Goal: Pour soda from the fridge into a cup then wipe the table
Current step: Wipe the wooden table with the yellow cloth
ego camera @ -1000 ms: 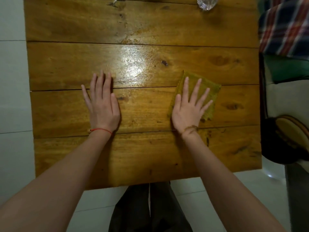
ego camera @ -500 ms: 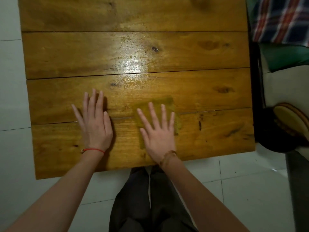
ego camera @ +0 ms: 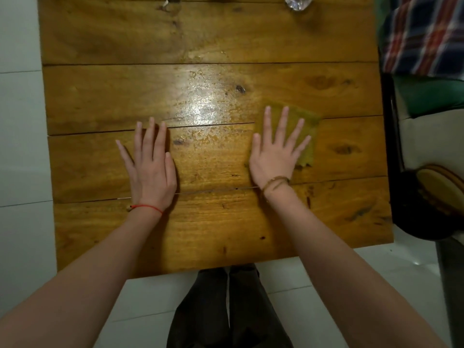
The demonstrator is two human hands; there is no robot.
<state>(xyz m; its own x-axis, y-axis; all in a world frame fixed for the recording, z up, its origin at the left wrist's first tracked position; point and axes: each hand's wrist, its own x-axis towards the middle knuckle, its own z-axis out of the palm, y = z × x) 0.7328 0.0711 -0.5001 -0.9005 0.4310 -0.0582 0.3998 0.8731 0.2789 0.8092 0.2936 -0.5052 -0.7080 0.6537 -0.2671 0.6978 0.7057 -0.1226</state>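
A yellow-green cloth lies flat on the wooden plank table, right of its middle. My right hand presses down on it with fingers spread, covering most of it. My left hand rests flat on the bare wood to the left, fingers together, holding nothing. A wet, shiny streaked patch sits between and beyond the hands. The base of a clear glass cup shows at the table's far edge, mostly cut off. No soda container is in view.
A plaid fabric and something green lie past the table's right edge. A round dark object with a tan top stands lower right. White floor tiles surround the table. My dark trousers show below the near edge.
My right hand slid the cloth from the near middle of the table back out to the right and farther away. The left hand stayed flat on the wood.
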